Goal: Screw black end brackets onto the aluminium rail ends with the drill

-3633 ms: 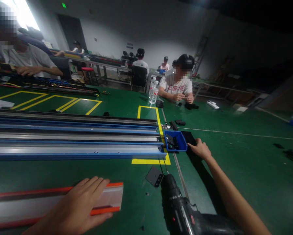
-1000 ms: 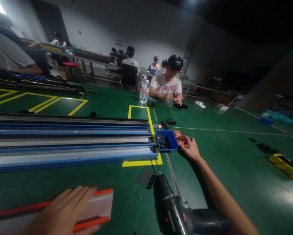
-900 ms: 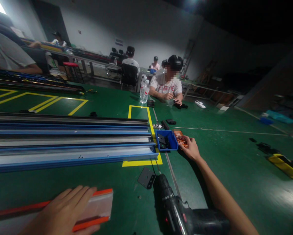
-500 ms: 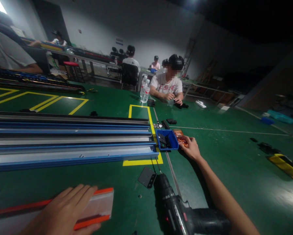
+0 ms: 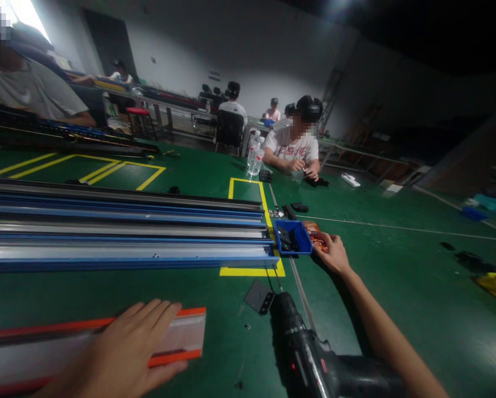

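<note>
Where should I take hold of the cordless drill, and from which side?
I'd grip the drill by its handle, coming from above and the right with the right hand. It seems to lie on its side, handle pointing right, giving a long, narrow part to wrap. The chuck and thin bit point away, so they should stay clear.

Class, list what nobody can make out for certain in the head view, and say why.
All in the head view:
- Far end of the orange-edged channel: cut off by the left edge.
- Channel under the left hand: covered by it.
- Print on the reddish flat item: blurred, partly behind the right hand.
- Count of black parts in the blue bin: dark, overlapping.
- Wall sign's words: too small.
</note>
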`<state>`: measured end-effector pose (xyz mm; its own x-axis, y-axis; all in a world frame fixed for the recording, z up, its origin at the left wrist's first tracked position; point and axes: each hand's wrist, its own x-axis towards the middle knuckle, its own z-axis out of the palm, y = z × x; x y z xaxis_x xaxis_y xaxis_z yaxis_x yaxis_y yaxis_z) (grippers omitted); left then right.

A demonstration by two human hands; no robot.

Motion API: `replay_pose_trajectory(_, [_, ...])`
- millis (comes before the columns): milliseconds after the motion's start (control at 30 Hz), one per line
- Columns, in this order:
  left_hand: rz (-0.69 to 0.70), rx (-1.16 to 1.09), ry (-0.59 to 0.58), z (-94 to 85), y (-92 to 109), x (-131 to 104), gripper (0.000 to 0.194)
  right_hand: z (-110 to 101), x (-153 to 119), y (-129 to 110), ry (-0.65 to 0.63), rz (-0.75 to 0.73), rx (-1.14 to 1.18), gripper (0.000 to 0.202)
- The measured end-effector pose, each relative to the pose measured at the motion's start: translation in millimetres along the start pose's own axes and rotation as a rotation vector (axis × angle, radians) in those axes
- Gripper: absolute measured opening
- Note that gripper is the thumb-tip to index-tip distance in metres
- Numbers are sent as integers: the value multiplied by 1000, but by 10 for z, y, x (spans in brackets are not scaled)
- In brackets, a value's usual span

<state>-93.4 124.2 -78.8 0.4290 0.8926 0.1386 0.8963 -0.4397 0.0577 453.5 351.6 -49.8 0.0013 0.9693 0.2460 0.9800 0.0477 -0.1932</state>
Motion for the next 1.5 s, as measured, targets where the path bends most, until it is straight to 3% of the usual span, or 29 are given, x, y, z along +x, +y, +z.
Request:
replay_pose_trajectory(400, [-20,-85,-86,-339,122,138,80,-19,11,-31,-22,25,-16,64])
replay_pose_trajectory(500, [-13,-107,-61,-377,131,149,81,-7,23,-23,-28,32,-13,66])
replay_pose_trajectory(733, [1,-91,-58,-458,168,166,81,40,76,25,-23,111,1,80])
replay_pose_trajectory(933, [5,-119,-43,-485,180,156,79,77,275,38,-79,212,-24,97])
replay_pose_trajectory(1133, [27,-138,-32,-481,162,159,75,92,391,45,-125,290,-49,82])
replay_pose_trajectory(1333, [55,-140,5,-479,160,177,76,31,344,4,-136,309,-60,80])
replay_pose_trajectory(1500, [81,-83,-45,-524,173,196,78,-36,297,-103,-175,352,-99,69])
